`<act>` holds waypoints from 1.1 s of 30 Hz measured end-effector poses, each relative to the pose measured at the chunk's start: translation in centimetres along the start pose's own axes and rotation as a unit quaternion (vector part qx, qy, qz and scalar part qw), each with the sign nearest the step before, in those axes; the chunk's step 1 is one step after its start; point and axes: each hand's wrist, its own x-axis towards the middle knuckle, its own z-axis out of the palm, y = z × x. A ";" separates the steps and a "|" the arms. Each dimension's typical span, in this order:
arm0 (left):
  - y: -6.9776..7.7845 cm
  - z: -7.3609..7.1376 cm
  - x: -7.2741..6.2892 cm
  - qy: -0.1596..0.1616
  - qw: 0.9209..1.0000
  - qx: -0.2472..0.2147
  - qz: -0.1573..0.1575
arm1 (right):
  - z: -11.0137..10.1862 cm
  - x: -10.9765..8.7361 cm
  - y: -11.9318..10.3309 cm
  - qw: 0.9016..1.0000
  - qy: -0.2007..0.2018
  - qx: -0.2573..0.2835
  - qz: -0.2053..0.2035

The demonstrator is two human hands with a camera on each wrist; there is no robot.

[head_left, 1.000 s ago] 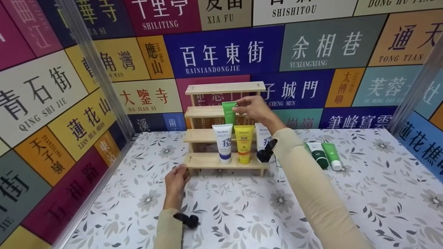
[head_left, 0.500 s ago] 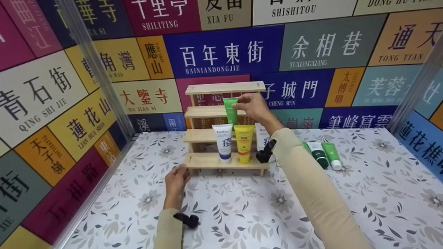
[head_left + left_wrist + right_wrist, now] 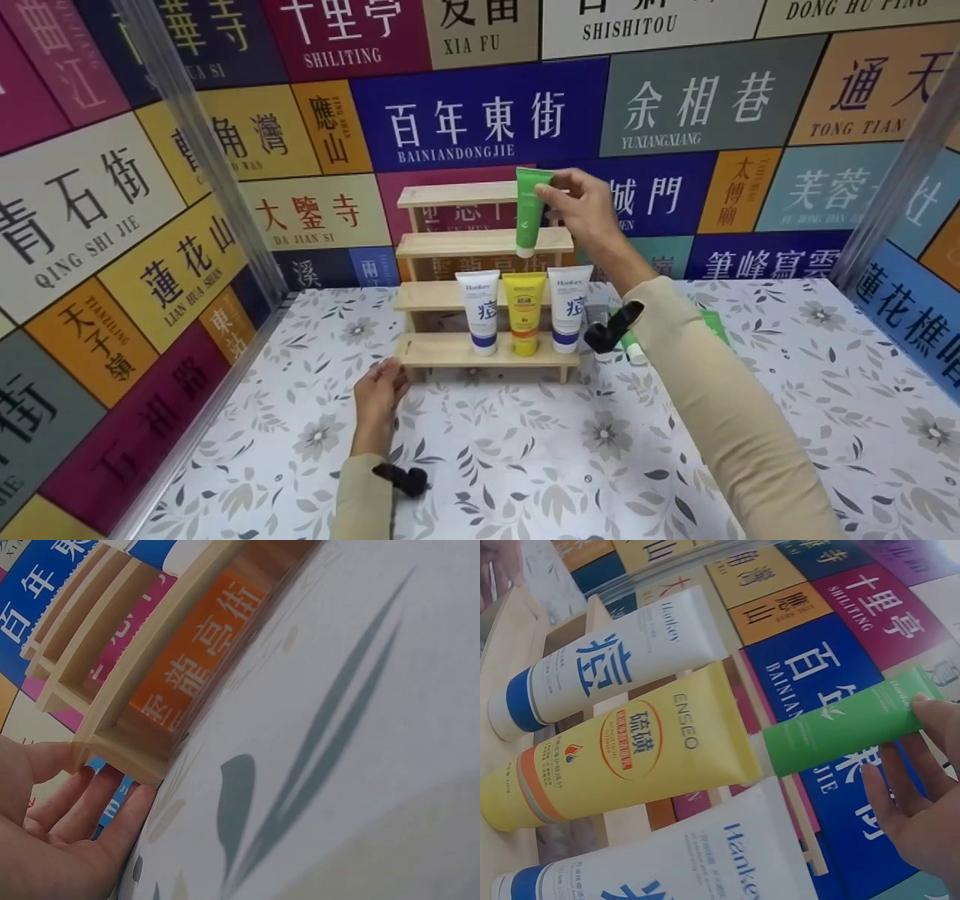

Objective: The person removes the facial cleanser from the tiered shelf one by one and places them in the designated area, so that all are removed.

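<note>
The green tube [image 3: 529, 214] was pinched by the right hand [image 3: 591, 210] above the floral worktop [image 3: 517, 480], backed by lettered panels [image 3: 480, 116]; three tubes [image 3: 523, 311] were shelved below, their wooden stand [image 3: 435, 348] gripped by the left hand [image 3: 377, 394].

head view faces forward and down; closer wrist views share the shelf [image 3: 439, 350].

Hands [image 3: 381, 386]: two, both yours
Stand [image 3: 431, 350]: one
Shelves [image 3: 450, 195]: four, rising from near to far
White tubes [image 3: 478, 311]: two, left and right on the nearest shelf
Yellow tube [image 3: 523, 311]: one, between those
Green tube [image 3: 530, 214]: one, in your right hand [image 3: 589, 206]
Table tubes [image 3: 634, 351]: at least two green, right of the stand; your sleeve [image 3: 720, 390] blocks an exact count
Wrist cameras [image 3: 615, 328]: two, one per hand
</note>
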 end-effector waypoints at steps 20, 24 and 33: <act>-0.2 -0.1 0.0 0.000 1.000 -0.002 -0.004 | -6.6 -4.5 -2.4 0.975 0.093 0.184 -0.083; -0.3 0.0 0.0 0.001 1.000 -0.009 0.000 | -7.8 -5.5 -1.7 0.972 0.102 0.200 -0.074; -0.2 -0.2 -0.2 -0.007 1.000 -0.012 0.017 | -10.4 -7.9 0.3 0.972 0.090 0.215 -0.019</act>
